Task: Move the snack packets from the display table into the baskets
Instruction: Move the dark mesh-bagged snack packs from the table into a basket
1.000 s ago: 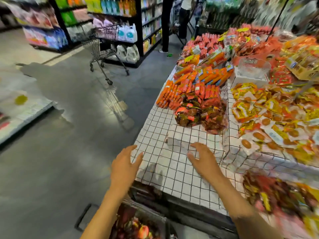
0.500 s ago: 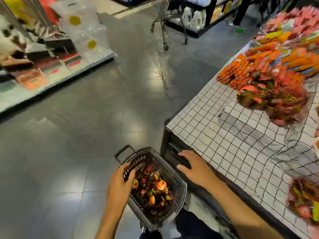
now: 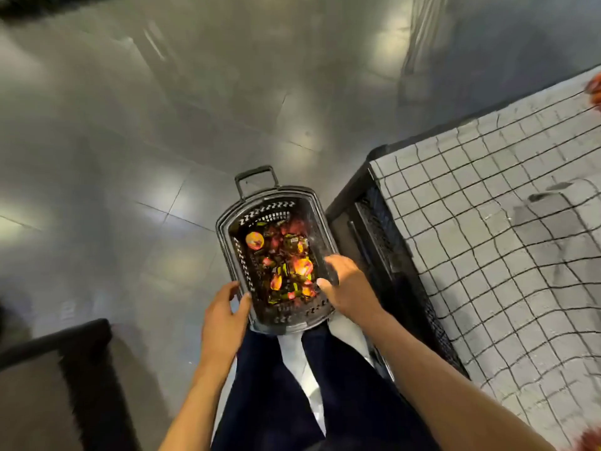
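On glossy tiled floor (image 3: 162, 141), perforated rectangular basket (image 3: 267, 212)

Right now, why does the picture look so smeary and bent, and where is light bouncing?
Head view: the grey floor is motion-smeared, with pale glare patches. Grid lines on the checked tablecloth bow, partly from wide-angle distortion and partly from wrinkles. The snack packets in the black basket are the sharpest part, glowing orange against its dark walls.

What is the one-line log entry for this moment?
left hand: grips basket left rim | right hand: grips right rim | snack packets: inside basket | basket: beside display table
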